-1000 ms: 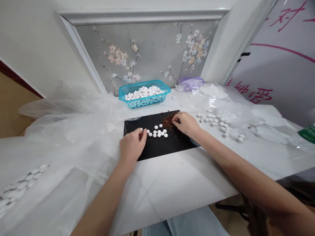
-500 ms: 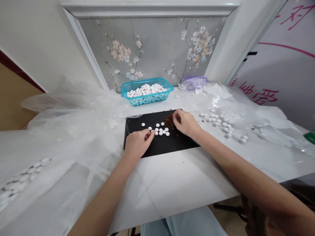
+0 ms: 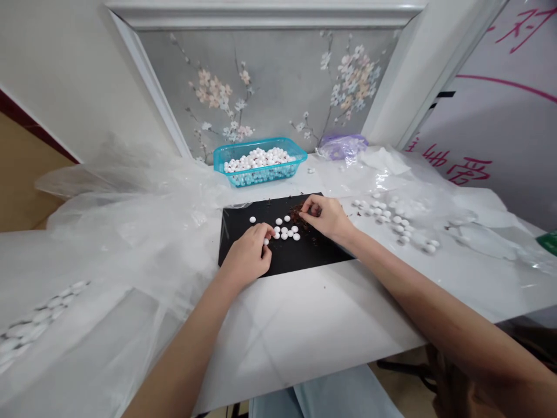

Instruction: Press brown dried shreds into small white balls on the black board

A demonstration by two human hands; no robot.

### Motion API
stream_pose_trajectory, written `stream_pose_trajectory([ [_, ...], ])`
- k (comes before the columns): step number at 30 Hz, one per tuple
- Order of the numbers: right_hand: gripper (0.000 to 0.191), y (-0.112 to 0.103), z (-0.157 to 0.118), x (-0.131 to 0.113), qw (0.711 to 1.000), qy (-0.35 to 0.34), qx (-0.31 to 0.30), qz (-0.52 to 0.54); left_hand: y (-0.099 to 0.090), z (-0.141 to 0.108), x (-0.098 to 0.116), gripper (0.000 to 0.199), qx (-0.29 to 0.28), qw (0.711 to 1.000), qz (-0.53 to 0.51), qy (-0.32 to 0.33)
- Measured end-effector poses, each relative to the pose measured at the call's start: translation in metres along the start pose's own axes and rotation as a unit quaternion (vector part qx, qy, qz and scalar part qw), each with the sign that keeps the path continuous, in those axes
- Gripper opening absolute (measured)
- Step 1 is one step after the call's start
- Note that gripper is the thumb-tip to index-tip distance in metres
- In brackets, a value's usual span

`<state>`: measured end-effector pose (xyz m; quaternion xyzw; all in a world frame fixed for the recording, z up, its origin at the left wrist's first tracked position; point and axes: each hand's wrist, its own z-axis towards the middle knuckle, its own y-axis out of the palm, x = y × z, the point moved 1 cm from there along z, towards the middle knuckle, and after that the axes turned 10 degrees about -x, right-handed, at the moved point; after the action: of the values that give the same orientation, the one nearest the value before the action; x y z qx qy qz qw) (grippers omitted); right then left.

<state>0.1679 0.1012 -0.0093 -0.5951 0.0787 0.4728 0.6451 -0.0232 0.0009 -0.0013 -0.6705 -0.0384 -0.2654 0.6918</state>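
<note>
On the black board (image 3: 289,262) lie several small white balls (image 3: 284,235), grouped near the middle. My left hand (image 3: 249,253) rests at the left of this group, its fingers curled and a white ball (image 3: 266,242) showing between thumb and forefinger. Its fingertips touch or cover the balls at the group's left end. A loose heap of brown shreds (image 3: 300,219) sits at the board's right side. Over the heap, my right hand (image 3: 327,217) has thumb and forefinger pinched together; whatever is between the tips is too small to make out.
Behind the board stands a blue plastic basket (image 3: 226,177) full of white balls. Crumpled clear plastic (image 3: 143,191) covers the table's left, with rows of balls (image 3: 43,315) beneath. More balls (image 3: 398,227) lie at right by plastic wrap. A purple item (image 3: 343,145) sits at the back.
My left hand has shifted slightly right and now curls over a ball that was in plain view. My right hand's pinch has moved a little left and lower over the brown shreds.
</note>
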Motion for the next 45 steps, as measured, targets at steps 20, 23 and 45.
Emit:
stream_pose_trajectory([
  [20, 0.015, 0.007, 0.003, 0.004, 0.974, 0.089, 0.012, 0.206, 0.006, 0.010, -0.002, 0.026, 0.080, 0.901, -0.414, -0.099],
  [23, 0.011, 0.007, 0.002, 0.003, 0.975, 0.090, 0.012, 0.201, 0.003, 0.009, -0.002, 0.029, 0.085, 0.873, -0.464, -0.120],
  [45, 0.011, 0.005, -0.003, -0.002, 0.997, 0.037, 0.015, 0.059, 0.002, 0.008, 0.004, 0.028, 0.026, 0.815, -0.554, -0.166],
])
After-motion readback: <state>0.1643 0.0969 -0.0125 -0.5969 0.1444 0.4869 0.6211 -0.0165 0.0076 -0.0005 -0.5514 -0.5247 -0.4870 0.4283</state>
